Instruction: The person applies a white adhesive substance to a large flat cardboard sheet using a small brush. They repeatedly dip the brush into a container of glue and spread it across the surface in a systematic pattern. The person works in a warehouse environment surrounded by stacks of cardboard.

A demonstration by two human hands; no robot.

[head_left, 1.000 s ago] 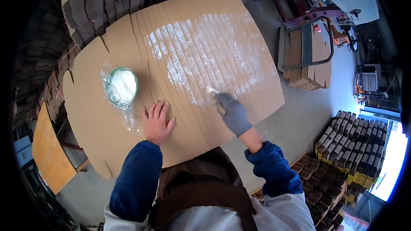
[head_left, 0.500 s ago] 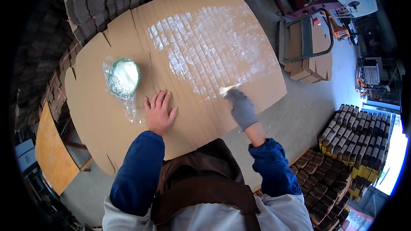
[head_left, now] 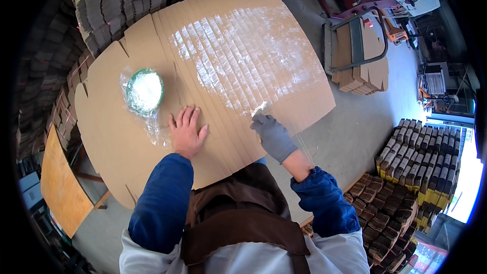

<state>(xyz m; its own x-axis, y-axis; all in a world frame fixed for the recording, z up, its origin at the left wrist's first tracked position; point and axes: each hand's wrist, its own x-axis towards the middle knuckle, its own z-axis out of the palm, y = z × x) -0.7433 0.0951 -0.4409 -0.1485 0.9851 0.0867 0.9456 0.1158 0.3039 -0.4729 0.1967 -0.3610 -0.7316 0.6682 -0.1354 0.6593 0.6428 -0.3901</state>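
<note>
1. filling the middle: cardboard sheets [head_left: 111, 137], brown, overlapped in a stepped row; a bare strip runs along the near side.
2. white coating [head_left: 243, 53], streaky, spread over the right-hand part of the sheets; thinner and patchier toward the far right.
3. green bowl [head_left: 162, 90], one, on the cardboard left of the coating; white paste [head_left: 144, 90] inside, clear film [head_left: 156, 134] gathered at its left and trailing nearward.
4. right hand [head_left: 274, 137], grey-gloved, closed round a brush [head_left: 259, 108]; shifted slightly leftward and nearer over the last half second, suggesting the coating's near edge is being worked back and forth.
5. left hand [head_left: 187, 131], bare, palm down on the sheets, fingers apart, gripping nothing; unmoved, seemingly steadying them.
6. brush, white-tipped, at the coating's near edge; handle mostly hidden; contact cannot be told.
</note>
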